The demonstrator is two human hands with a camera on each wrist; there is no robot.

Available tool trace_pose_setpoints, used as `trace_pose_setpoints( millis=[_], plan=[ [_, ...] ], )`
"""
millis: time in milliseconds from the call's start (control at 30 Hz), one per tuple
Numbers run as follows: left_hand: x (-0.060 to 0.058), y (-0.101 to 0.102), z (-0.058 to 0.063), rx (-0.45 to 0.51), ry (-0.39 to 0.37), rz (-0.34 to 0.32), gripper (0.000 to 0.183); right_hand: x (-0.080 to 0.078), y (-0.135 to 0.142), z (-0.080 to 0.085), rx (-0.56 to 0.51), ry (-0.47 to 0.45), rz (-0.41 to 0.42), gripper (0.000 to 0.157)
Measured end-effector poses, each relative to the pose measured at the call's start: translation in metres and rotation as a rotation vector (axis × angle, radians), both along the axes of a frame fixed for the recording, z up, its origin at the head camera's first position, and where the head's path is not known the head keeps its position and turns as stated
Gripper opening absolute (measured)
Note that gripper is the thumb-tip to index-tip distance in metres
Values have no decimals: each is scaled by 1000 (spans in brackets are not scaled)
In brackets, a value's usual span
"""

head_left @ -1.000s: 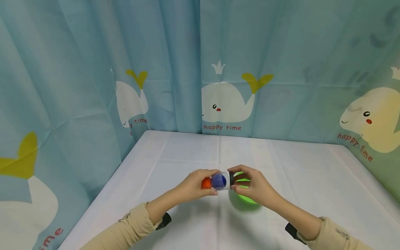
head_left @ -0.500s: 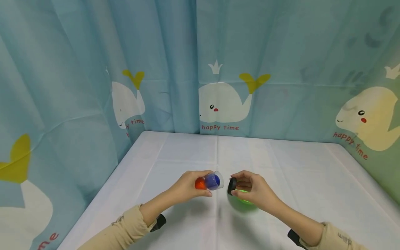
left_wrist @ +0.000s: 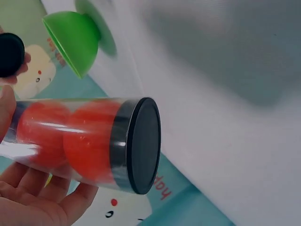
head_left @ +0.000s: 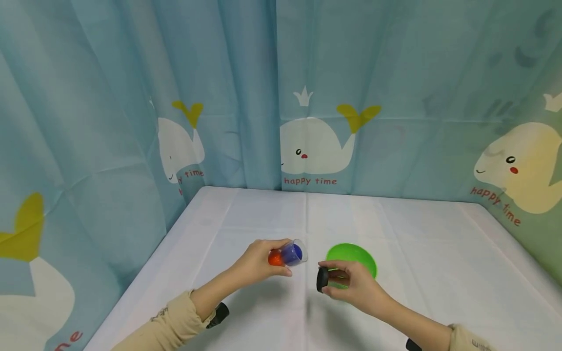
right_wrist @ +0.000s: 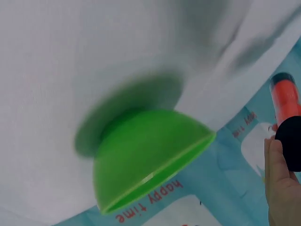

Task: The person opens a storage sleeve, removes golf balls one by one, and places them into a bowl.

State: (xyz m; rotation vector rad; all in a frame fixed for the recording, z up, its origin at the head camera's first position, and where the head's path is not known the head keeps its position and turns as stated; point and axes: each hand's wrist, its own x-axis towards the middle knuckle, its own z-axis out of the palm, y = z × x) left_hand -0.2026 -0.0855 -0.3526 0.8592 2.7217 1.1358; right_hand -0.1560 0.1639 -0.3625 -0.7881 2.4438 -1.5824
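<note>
My left hand [head_left: 253,262] grips a clear plastic tube [head_left: 304,250], tilted above the table with its uncapped mouth facing right. Near that mouth sits a blue ball [head_left: 291,254], and behind it shows an orange-red ball [head_left: 275,258]. The left wrist view shows two orange-red balls [left_wrist: 91,141] in the tube and a black cap [left_wrist: 146,146] on its far end. To the right, apart from the tube, my right hand [head_left: 362,286] pinches a round black lid [head_left: 322,279] by its edge. A green bowl [head_left: 351,252] stands behind the right hand, partly hidden by it.
A white cloth covers the table [head_left: 263,209]. Blue curtains [head_left: 246,97] printed with whales hang along its back and sides. Dark cameras, such as the left one [head_left: 218,315], are strapped at both wrists.
The black lid has come off the tube's mouth and moved down, held by my right hand. My left hand has drawn the tube leftward. More of the green bowl shows.
</note>
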Motion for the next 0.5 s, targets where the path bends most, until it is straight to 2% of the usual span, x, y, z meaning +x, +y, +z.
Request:
trace_pose_setpoints(
  millis=[500],
  plan=[
    [1,-6,-2,13,23,63,64,10,-9,-24,-24,24,60,47]
  ],
)
